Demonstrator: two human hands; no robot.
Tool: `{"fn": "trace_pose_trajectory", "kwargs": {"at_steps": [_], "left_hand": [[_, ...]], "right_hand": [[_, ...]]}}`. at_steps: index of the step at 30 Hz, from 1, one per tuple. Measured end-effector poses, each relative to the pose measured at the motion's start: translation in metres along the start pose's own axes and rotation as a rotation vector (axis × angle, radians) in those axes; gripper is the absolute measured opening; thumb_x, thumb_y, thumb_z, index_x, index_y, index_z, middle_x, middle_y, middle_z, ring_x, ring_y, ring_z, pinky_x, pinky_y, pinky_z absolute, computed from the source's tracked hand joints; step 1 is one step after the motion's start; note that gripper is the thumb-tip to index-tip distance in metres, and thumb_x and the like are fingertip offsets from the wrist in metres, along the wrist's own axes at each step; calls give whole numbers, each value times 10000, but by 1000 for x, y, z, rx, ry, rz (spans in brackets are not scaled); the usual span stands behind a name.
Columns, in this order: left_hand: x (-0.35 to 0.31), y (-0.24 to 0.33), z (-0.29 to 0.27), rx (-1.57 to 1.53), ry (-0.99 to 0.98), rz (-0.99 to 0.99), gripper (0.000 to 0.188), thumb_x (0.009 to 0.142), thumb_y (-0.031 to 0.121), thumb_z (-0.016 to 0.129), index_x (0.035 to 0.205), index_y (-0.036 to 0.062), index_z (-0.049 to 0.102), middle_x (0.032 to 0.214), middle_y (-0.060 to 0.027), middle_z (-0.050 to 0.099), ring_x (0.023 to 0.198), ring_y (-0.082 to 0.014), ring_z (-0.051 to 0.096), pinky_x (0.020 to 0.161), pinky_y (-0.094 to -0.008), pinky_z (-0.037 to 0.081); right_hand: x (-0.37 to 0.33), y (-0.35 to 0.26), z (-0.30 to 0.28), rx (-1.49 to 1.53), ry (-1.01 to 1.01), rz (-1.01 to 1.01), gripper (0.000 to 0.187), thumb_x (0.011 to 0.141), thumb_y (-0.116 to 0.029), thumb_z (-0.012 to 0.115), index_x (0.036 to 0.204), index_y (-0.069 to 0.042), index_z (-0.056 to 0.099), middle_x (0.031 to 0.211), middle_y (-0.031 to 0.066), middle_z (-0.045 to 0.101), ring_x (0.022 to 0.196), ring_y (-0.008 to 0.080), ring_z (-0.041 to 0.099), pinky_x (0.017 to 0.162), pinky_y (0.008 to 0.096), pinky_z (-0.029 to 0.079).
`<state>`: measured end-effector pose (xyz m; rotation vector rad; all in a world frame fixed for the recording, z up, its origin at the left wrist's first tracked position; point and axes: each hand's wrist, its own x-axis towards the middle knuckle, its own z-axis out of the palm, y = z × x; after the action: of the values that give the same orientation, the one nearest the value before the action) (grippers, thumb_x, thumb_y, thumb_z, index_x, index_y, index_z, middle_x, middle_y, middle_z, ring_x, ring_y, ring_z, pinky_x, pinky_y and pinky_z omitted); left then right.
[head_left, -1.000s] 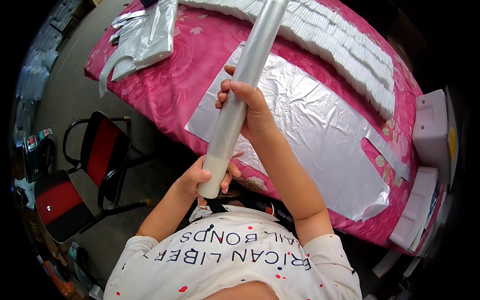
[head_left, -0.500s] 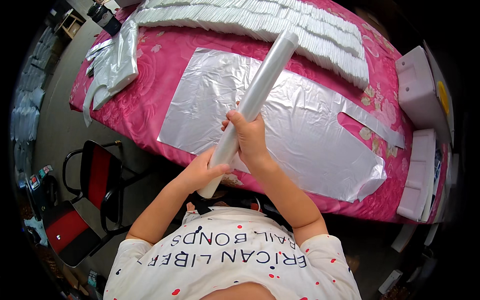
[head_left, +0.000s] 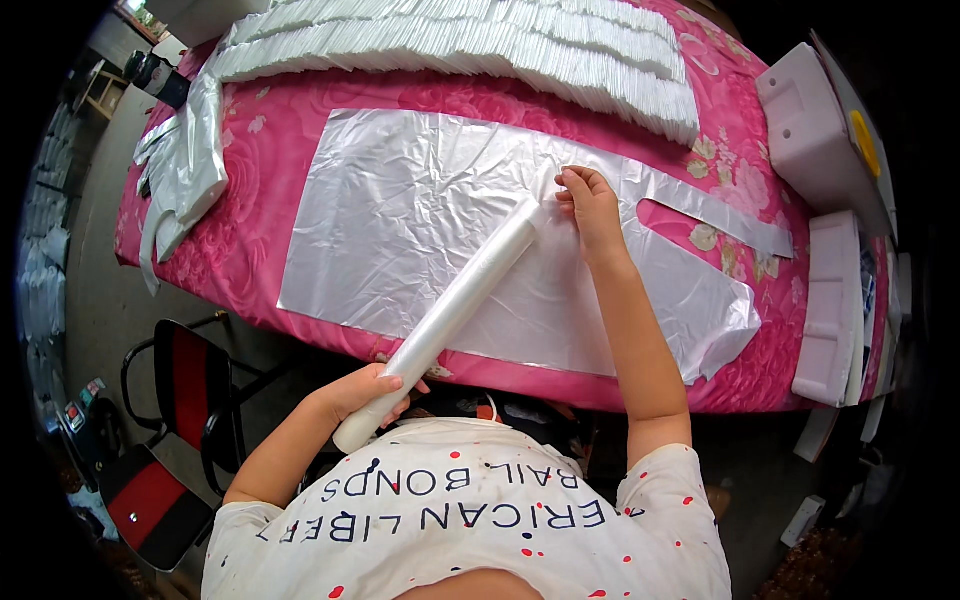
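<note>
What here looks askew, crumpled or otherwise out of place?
The plastic sheet lies mostly flat, but its lower right corner is crumpled and curls past the table edge. A loose bundle of bags also droops over the table's left edge.

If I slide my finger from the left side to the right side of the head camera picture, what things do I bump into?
Red and black chair → loose plastic bags → left hand → plastic roll → right hand → white foam blocks.

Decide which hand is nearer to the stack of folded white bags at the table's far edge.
Right. The right hand rests on the plastic sheet just below the stack; the left hand grips the roll near the body.
</note>
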<state>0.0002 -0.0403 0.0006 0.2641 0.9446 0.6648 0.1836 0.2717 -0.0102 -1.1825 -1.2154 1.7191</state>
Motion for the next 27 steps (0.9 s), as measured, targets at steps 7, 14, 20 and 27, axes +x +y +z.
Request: {"fn": "trace_pose_trajectory", "kwargs": {"at_steps": [7,14,20,27], "left_hand": [[1,-12,-13,-227,-121,-43,676,698,529,677,1060,-26,546,601,-44,497,481,-118,487,452,-236,425],[1,-7,-13,-169,-88,-18,708,673,528,695,1077,-32,541,606,-60,518,493,-126,513,460,-244,436],[-30,-25,-42,-118,-119,-174,663,653,397,769,1098,-34,532,709,-84,590,616,-133,582,572,-248,479],[-76,13,-50,341,-66,-232,495,680,203,764,1085,-7,574,957,-58,638,886,-135,585,791,-285,463]], "right_hand": [[-7,-17,-5,-411,-450,176,279,839,-305,620,935,-44,636,769,-34,584,610,38,486,541,190,377],[-2,-10,-3,-384,-553,201,174,853,-204,619,850,-31,631,665,-38,546,574,36,460,520,188,369],[40,-14,-71,-451,-55,-116,177,858,-208,615,818,-36,634,619,-52,514,532,23,421,478,186,346],[57,-26,-159,-430,148,-276,196,881,-201,592,837,-13,628,684,-35,556,577,22,457,485,187,351]]}}
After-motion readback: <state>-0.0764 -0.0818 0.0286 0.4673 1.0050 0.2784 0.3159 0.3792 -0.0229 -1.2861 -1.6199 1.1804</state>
